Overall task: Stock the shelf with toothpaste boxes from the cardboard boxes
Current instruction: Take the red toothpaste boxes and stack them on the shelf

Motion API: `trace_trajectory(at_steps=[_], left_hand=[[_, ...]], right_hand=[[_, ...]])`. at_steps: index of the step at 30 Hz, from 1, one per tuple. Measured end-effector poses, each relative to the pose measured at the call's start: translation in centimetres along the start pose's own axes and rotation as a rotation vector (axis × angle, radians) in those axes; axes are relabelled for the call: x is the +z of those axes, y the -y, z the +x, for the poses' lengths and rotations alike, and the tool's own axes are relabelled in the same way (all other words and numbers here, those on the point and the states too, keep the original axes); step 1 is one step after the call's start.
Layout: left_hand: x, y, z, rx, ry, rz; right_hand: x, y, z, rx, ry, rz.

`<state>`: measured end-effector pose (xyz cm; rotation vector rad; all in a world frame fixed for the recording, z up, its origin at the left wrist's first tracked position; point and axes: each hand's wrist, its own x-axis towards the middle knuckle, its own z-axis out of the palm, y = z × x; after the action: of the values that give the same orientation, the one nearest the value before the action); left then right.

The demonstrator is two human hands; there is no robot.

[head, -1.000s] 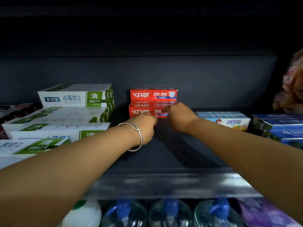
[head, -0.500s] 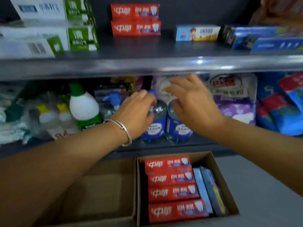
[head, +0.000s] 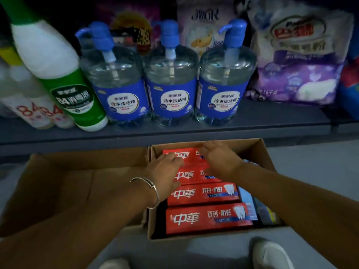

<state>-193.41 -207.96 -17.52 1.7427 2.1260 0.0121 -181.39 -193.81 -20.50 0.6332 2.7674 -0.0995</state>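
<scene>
Two bare hands reach down into the right-hand cardboard box [head: 258,150], which sits on the grey floor just in front of the lower shelf [head: 174,131]. Four red toothpaste boxes [head: 206,220] lie flat in it, stacked in a stepped row from the far end to the near end, their printed faces up. The left hand [head: 167,171], with a silver bangle [head: 150,188] on its wrist, lies over the left ends of the two farthest red boxes, its fingers [head: 174,159] slightly curled against the farthest one; whether they actually grip it cannot be told. The right hand [head: 219,162] is spread over the right part of the same two boxes, fingers fairly straight and slightly apart, resting on the top face without a clear clasp. Along the right wall of this box a few blue cartons [head: 250,208] stand on edge beside the red ones.

To the left, touching it, is a second cardboard box [head: 58,183] showing only its brown bottom. On the shelf above stand three clear pump bottles [head: 171,98] with blue labels side by side, a tilted green-and-white bottle [head: 64,82] to their left, and a purple-and-white bag [head: 297,61] to their right. Two white shoes [head: 272,255] show at the bottom edge of the view.
</scene>
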Motion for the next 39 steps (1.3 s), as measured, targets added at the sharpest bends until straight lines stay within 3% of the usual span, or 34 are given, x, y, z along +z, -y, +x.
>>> trace_trajectory(at_steps=[6, 10, 16, 29, 34, 39], left_hand=[[2.2, -1.5, 0.9, 0.11, 0.111, 0.019], [3.5, -3.0, 0.4, 0.203, 0.227, 0.026], [4.8, -4.1, -0.1, 0.245, 0.334, 0.15], [4.0, -3.7, 0.5, 0.237, 0.286, 0.184], [-3.2, -3.0, 0.0, 0.238, 0.191, 0.192], [-12.5, -3.0, -3.0, 0.249, 0.016, 0.2]], right_hand=[[1.5, 0.9, 0.5, 0.08, -0.233, -0.043], [1.8, 0.7, -0.1, 0.118, -0.108, 0.016], [0.5, -0.4, -1.9, 0.131, -0.101, 0.205], [-2.1, -2.3, -3.4, 0.108, -0.128, 0.26], [-7.3, -2.4, -3.9, 0.072, -0.201, 0.254], [-16.8, -1.2, -6.1, 0.009, -0.297, 0.22]])
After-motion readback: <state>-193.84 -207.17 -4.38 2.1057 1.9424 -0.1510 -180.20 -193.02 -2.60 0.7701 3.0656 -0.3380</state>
